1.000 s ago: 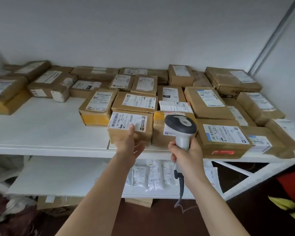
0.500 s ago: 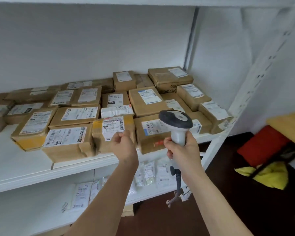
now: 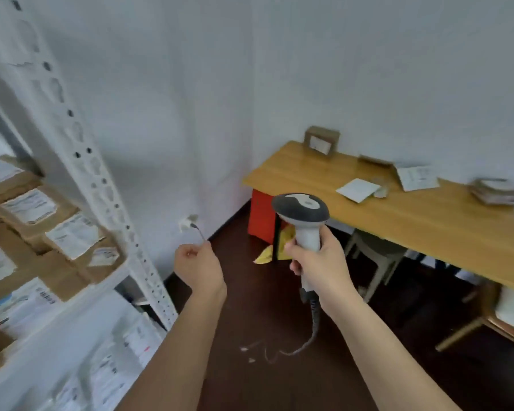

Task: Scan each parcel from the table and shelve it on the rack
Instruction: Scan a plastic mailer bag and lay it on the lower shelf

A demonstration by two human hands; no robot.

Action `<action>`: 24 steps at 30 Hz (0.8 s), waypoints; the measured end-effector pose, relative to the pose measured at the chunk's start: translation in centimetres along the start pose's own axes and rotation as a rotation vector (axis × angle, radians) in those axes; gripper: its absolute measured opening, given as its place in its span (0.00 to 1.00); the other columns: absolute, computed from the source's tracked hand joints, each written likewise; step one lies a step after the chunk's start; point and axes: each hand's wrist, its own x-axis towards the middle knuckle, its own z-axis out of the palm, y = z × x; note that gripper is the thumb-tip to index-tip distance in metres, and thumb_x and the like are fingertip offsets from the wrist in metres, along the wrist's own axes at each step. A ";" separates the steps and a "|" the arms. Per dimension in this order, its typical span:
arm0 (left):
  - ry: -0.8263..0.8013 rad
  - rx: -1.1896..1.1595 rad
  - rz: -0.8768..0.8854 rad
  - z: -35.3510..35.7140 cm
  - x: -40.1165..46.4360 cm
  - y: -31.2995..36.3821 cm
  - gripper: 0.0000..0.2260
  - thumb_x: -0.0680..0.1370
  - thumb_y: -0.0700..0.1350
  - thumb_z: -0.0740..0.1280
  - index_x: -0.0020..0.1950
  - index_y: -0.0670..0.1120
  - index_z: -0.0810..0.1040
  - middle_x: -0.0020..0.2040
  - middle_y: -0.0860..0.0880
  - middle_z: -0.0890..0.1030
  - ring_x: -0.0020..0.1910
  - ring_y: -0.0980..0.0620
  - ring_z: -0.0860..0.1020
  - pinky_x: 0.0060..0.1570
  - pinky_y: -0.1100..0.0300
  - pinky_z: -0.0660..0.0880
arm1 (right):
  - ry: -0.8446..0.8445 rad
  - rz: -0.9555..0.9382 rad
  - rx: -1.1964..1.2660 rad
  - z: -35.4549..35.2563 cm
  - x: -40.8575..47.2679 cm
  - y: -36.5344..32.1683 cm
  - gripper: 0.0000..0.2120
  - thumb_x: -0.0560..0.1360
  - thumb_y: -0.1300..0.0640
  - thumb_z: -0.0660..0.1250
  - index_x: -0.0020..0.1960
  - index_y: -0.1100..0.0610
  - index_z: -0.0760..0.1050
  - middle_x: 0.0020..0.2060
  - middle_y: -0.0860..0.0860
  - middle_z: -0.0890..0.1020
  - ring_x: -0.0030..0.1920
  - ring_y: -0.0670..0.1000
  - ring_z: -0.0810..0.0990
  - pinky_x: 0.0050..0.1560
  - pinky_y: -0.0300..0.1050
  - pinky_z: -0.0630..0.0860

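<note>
A parcel (image 3: 321, 140) stands at the far end of the counter (image 3: 428, 215), well apart from both hands. The left hand (image 3: 201, 268), on a racked box a second ago, is now loosely curled and empty; the right hand (image 3: 318, 262) grips the scanner (image 3: 301, 213). The view has swung off the rack (image 3: 95, 173), so the next parcel is probably due.

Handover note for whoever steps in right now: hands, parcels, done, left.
Right hand grips the barcode scanner, cable hanging to the floor.
Left hand is loosely curled and holds no parcel.
Many labelled parcels already sit on the white rack, at left.
The wooden table at right holds one small box by the wall, plus flat mailers and a stack further along.
Left: fetch the table items, scan and shelve each.
</note>
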 end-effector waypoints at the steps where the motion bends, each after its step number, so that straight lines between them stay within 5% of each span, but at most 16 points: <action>1: -0.040 0.022 -0.014 2.8 -1.1 -0.9 0.15 0.74 0.34 0.64 0.34 0.47 0.63 0.30 0.49 0.65 0.28 0.53 0.61 0.28 0.62 0.61 | 0.060 0.016 0.005 -2.7 1.1 0.2 0.07 0.76 0.64 0.68 0.51 0.55 0.74 0.39 0.55 0.78 0.27 0.47 0.74 0.31 0.38 0.74; 10: -0.449 0.168 -0.141 26.7 -9.2 -10.2 0.13 0.76 0.34 0.64 0.35 0.45 0.64 0.31 0.50 0.64 0.29 0.53 0.61 0.32 0.61 0.62 | 0.581 0.100 0.053 -22.2 10.2 3.8 0.10 0.77 0.66 0.68 0.55 0.54 0.74 0.39 0.55 0.77 0.26 0.47 0.73 0.30 0.41 0.73; 17: -0.594 0.280 -0.355 45.4 -11.5 -17.4 0.12 0.76 0.35 0.64 0.37 0.46 0.65 0.33 0.50 0.67 0.32 0.51 0.63 0.27 0.64 0.64 | 0.753 0.149 0.048 -31.1 22.9 4.7 0.08 0.75 0.66 0.69 0.49 0.57 0.73 0.40 0.56 0.77 0.28 0.49 0.73 0.33 0.44 0.73; 24: -0.736 0.408 -0.350 58.6 -14.4 -21.3 0.14 0.76 0.34 0.62 0.35 0.45 0.61 0.31 0.49 0.63 0.28 0.51 0.59 0.21 0.67 0.59 | 0.831 0.196 0.058 -38.3 32.4 4.3 0.07 0.75 0.66 0.69 0.49 0.58 0.72 0.40 0.56 0.76 0.27 0.47 0.73 0.29 0.38 0.73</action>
